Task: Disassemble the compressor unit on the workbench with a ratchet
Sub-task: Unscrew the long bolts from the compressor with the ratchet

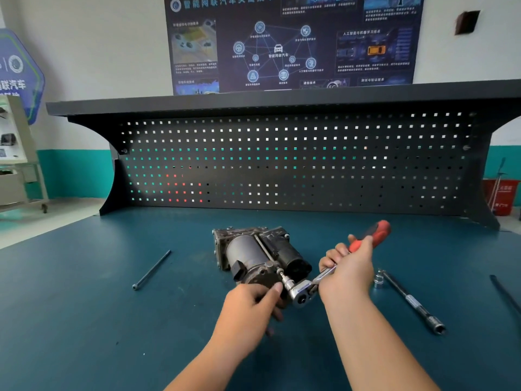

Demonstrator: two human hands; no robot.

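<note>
The grey and black compressor unit [253, 253] lies on its side in the middle of the blue workbench [84, 306]. A ratchet [303, 290] with a red and black handle has its socket on a bolt at the unit's near end. My right hand [348, 268] grips the ratchet's handle, which points up and to the right. My left hand [253, 306] holds the near end of the unit, with its thumb beside the ratchet's socket. The lower fingers of the left hand are hidden.
A long bolt [152, 269] lies on the bench to the left of the unit. On the right lie a loose socket [378, 279], a long extension bar [413, 301] and a dark rod [504, 293] at the edge. A black pegboard [282, 165] closes the back.
</note>
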